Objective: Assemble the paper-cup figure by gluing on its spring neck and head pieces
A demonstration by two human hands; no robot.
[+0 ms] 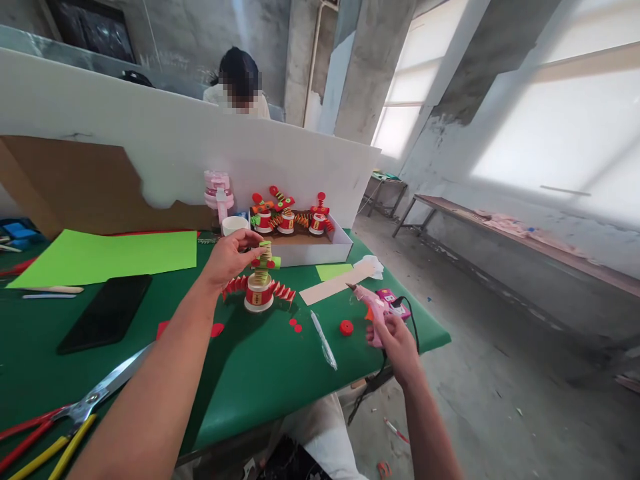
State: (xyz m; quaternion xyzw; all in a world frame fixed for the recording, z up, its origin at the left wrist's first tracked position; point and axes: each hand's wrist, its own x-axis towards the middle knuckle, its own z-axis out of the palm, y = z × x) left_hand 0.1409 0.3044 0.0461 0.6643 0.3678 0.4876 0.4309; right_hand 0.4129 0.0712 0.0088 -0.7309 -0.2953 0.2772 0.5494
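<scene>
Standing on the green bench, one paper figure is held near its top by the left hand, whose fingers are curled lightly around the green-and-yellow folded neck. One pink glue gun is gripped in the closed right hand at the near right edge of the bench.

Three more finished figures are counted in the one white box just behind the held figure. One pair of scissors, one black phone, one large green sheet, one clear pen and one red cap are also seen. Two small red dots lie beside the figure.

The held figure is kept upright, its long axis vertical, with its red pleated arms spread to left and right. The glue gun's nozzle is pointed up and to the left, toward the figure, and its black cord is hung over the bench edge.

Between gun and figure lie the pen, the red cap and a tan paper strip. A pink stand and a white cup are placed by the white partition, behind which another person is seated.
</scene>
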